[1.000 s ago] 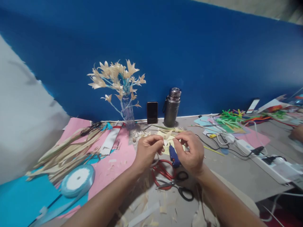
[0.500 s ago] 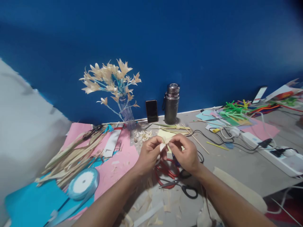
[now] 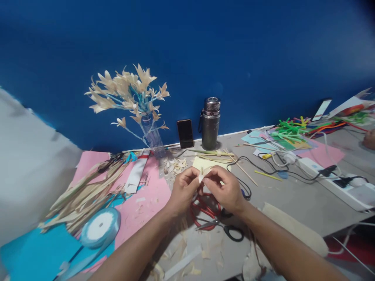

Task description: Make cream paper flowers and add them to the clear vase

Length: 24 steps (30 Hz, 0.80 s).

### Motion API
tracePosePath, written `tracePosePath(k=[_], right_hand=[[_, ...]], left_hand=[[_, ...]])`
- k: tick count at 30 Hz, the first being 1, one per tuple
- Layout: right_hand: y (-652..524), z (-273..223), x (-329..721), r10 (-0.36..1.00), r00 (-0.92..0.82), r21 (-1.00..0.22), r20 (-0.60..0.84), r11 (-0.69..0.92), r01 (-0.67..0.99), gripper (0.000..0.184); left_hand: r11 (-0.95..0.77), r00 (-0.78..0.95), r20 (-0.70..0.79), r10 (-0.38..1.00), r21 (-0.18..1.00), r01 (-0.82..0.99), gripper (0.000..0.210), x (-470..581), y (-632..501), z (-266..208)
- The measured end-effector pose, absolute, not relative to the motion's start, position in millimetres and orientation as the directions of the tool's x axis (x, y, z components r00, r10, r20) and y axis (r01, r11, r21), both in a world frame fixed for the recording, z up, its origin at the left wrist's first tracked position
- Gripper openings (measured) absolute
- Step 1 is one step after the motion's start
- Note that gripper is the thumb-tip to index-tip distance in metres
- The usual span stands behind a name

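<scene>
My left hand and my right hand meet over the middle of the table, fingertips pinched together. Between them is a small cream-coloured petal piece, partly hidden by the fingers; it looks like dried husk. Beneath the hands lie a red coiled cord and black-handled scissors. A pale yellow paper lies just behind the fingers. To the left of it is a small pile of cut cream petals.
Husk flowers in a clear bottle, a phone and a steel flask stand along the blue wall. At left are dried husk strips and a blue ribbon roll. A power strip lies at right; another person's hand shows at the edge.
My fingers have shifted slightly around the petal piece, which both hands still hold. The view has moved a little, and another person's hand now shows at the right edge.
</scene>
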State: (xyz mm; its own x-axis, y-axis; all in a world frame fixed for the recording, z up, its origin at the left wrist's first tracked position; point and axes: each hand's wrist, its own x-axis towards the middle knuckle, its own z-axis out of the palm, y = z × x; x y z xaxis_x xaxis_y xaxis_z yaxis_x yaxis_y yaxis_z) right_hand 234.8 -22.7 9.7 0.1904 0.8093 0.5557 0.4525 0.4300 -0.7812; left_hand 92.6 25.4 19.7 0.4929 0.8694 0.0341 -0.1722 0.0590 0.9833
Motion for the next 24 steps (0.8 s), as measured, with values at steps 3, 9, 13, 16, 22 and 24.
tracePosePath(k=[3, 9, 13, 16, 22, 24], right_hand=[[-23.5, 11.7, 235.1, 0.814, 0.193, -0.792, 0.548, 0.431, 0.431, 0.006], [-24.9, 14.5, 235.0, 0.826, 0.190, -0.810, 0.531, 0.429, 0.399, 0.012], [-25.3, 14.3, 235.6, 0.829, 0.175, -0.807, 0.531, 0.433, 0.401, 0.011], [-25.1, 12.5, 235.7, 0.835, 0.162, -0.814, 0.526, 0.439, 0.380, 0.009], [-23.0, 9.0, 235.8, 0.876, 0.190, -0.873, 0.443, 0.373, 0.313, 0.006], [-22.4, 8.5, 235.9, 0.892, 0.191, -0.894, 0.411, 0.353, 0.275, 0.006]], left_hand=[[0.034, 0.488, 0.049, 0.871, 0.986, -0.160, 0.028, 91.8, 28.4, 19.6], [0.099, 0.531, 0.014, 0.847, 0.978, -0.183, 0.018, 90.2, 32.8, 18.2], [0.102, 0.539, 0.008, 0.842, 0.980, -0.173, 0.015, 89.1, 33.9, 18.1], [0.086, 0.529, 0.009, 0.849, 0.984, -0.156, 0.015, 88.6, 34.5, 17.5], [0.069, 0.493, -0.001, 0.870, 0.990, -0.120, 0.017, 89.8, 33.3, 16.9], [0.066, 0.494, 0.003, 0.869, 0.990, -0.122, 0.018, 90.4, 32.5, 16.7]])
